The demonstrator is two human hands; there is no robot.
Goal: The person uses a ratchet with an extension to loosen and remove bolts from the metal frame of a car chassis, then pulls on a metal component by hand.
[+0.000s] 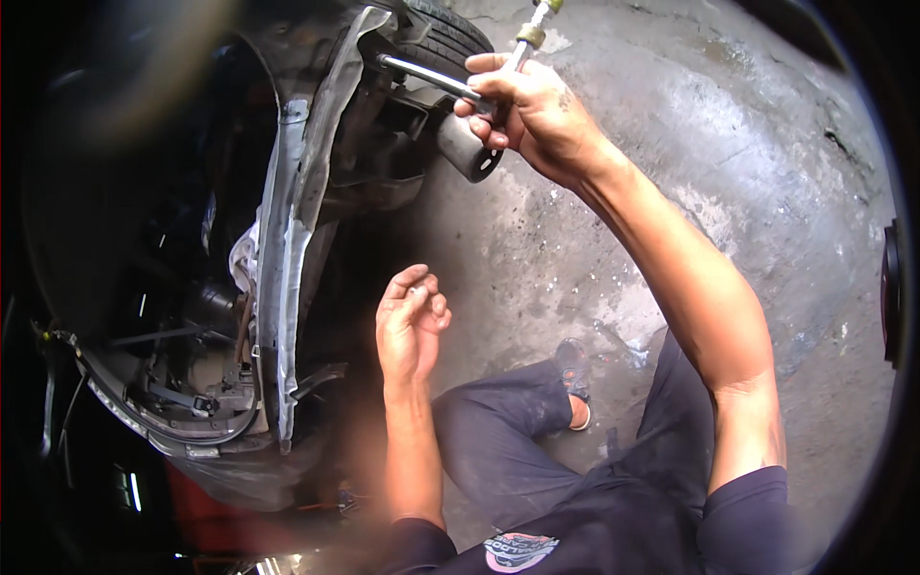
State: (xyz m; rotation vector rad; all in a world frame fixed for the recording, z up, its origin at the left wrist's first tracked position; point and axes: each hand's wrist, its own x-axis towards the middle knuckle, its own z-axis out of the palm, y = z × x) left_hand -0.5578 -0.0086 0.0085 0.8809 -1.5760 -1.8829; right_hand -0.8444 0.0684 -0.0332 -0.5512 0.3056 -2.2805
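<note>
My right hand is closed around an air tool with brass-coloured couplings at its upper end. A long shiny metal rod runs left from that hand to the car body beside the tyre. Just under my fingers is a grey cylinder with slots in its end face. My left hand is raised apart from the car, lower in the view. Its fingers curl in with the thumb against them, and nothing shows in them.
Along the left stands a stripped car body with a bare, bent metal edge. Pale cloth or plastic hangs inside it, and a dark curved panel lies below. Stained concrete floor stretches to the right; my bent legs are beneath me.
</note>
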